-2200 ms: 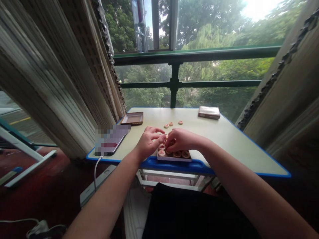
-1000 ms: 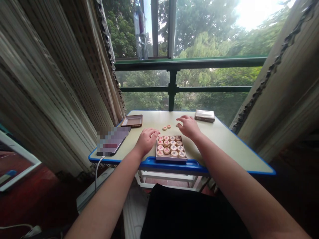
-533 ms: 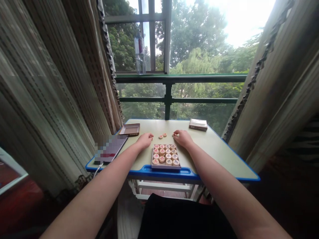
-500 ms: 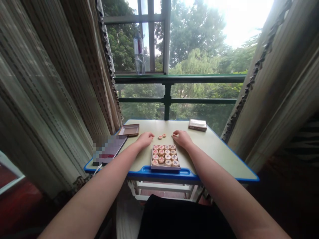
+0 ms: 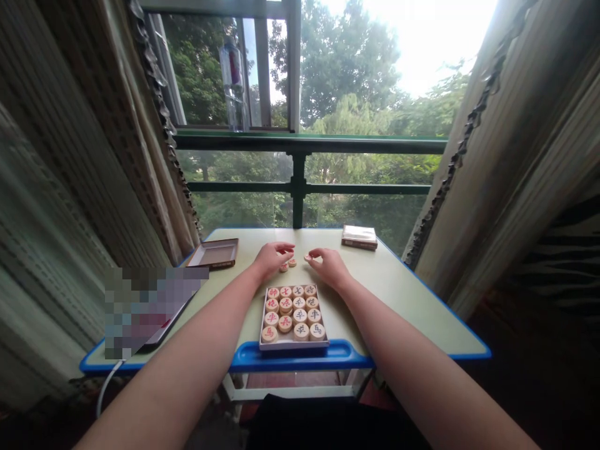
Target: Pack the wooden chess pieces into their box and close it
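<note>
A shallow box (image 5: 262, 342) at the table's front edge holds rows of round wooden Chinese chess pieces with red and black characters. Beyond the box, my left hand (image 5: 273, 257) hovers with its fingers apart, just over two loose chess pieces (image 5: 292, 263) lying on the table. Whether its fingertips touch them I cannot tell. Between thumb and fingertips, my right hand (image 5: 329, 267) pinches a single chess piece (image 5: 307, 257), to the right of the loose pair.
An open box lid (image 5: 215, 254) lies at the far left of the table (image 5: 403, 312). Nearer, a blurred flat device (image 5: 159, 312) has a white cable (image 5: 104, 384). A small box (image 5: 359, 237) rests at the back right. Behind runs a green railing (image 5: 375, 145).
The view has shifted, so the table appears nearer. My left hand has moved right to the two loose pieces. My right hand has come closer to them with its piece.
</note>
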Tool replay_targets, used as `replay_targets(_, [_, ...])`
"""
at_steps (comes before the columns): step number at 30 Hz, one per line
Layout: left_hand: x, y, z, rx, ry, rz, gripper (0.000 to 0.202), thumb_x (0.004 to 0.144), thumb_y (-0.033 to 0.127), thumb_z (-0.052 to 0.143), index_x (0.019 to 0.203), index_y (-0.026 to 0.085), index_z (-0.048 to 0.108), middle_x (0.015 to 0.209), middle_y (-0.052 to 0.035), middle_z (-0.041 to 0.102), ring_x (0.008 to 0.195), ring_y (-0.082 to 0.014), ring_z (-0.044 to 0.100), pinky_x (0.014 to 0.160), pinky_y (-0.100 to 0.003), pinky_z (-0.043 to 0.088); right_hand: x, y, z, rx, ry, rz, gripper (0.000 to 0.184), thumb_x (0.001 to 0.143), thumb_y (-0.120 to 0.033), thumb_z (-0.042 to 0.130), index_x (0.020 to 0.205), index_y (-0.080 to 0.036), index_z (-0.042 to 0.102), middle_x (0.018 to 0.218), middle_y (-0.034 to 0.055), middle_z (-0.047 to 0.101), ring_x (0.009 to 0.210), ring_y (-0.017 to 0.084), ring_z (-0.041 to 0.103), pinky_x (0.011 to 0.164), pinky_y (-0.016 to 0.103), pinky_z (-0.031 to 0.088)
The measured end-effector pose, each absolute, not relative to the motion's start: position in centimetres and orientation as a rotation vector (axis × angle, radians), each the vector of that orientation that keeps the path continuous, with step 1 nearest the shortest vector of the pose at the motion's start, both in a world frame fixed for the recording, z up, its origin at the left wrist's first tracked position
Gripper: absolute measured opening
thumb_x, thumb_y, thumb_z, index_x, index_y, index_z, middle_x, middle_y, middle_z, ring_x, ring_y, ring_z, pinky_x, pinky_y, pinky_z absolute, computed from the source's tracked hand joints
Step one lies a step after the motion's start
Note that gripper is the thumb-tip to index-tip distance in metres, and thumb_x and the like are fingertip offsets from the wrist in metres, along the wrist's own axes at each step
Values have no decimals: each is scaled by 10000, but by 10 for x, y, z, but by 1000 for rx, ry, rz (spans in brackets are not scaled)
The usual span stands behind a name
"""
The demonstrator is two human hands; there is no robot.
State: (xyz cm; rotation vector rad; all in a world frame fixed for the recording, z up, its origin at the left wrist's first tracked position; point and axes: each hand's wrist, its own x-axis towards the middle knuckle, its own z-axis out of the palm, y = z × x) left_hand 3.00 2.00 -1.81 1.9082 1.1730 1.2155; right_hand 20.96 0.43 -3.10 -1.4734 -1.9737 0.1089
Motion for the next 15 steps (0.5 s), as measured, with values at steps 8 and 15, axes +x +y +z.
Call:
replay_targets(8, [32,10,-17,2013,1186,1031,360,651,282,644,969,114,670,829,-82,682,632,-135,581,578,-258,472,204,-3,-26,-1237,-1989,131,161,760,-266,591,889,-192,653,876,51,681,816,170,599,757,298,445])
replay_targets(15, [33,8,-20,2103,1206,1085,325,652,270,641,941,126,681,823,-75,686,679,-136,574,615,-239,461,202,-8,-24,-1168,-1991,91,156,749,-237,605,892,-194,647,864,41,682,816,170,582,757,308,436])
